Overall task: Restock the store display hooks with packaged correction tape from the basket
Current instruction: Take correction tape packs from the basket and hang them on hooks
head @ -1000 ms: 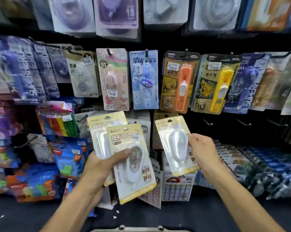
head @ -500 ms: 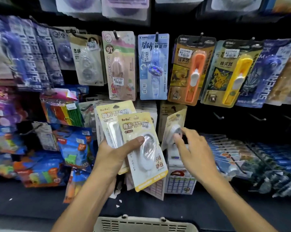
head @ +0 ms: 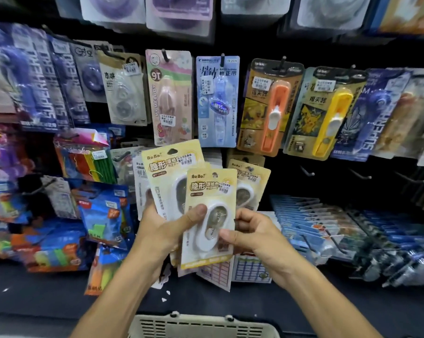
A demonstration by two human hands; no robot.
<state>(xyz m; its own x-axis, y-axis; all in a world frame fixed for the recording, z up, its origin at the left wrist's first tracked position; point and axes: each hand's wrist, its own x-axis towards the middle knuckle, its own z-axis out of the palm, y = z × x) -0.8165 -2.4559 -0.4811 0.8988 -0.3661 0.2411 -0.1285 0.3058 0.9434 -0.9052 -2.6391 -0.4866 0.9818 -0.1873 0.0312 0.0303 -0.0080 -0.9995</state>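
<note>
My left hand (head: 164, 230) grips two yellow correction tape packs fanned upright: a rear pack (head: 168, 172) and a front pack (head: 209, 215), with the thumb pressed on the front one's blister. My right hand (head: 252, 236) pinches the right edge of the front pack, thumb on its face and fingers curled behind. A third matching yellow pack (head: 251, 184) hangs on the display just behind, above my right hand. The beige basket (head: 201, 325) shows its slotted rim at the bottom edge.
Other carded correction tapes hang in a row above: pink (head: 172, 98), blue (head: 217, 101), orange (head: 269, 106), yellow (head: 325, 113). Bare hooks (head: 308, 172) stick out at right over blue packs (head: 303, 215). Colourful packets (head: 47, 240) crowd the left.
My right hand left the third yellow pack on the display and came back to pinch the front pack in my left hand. The view tilted down, showing more basket.
</note>
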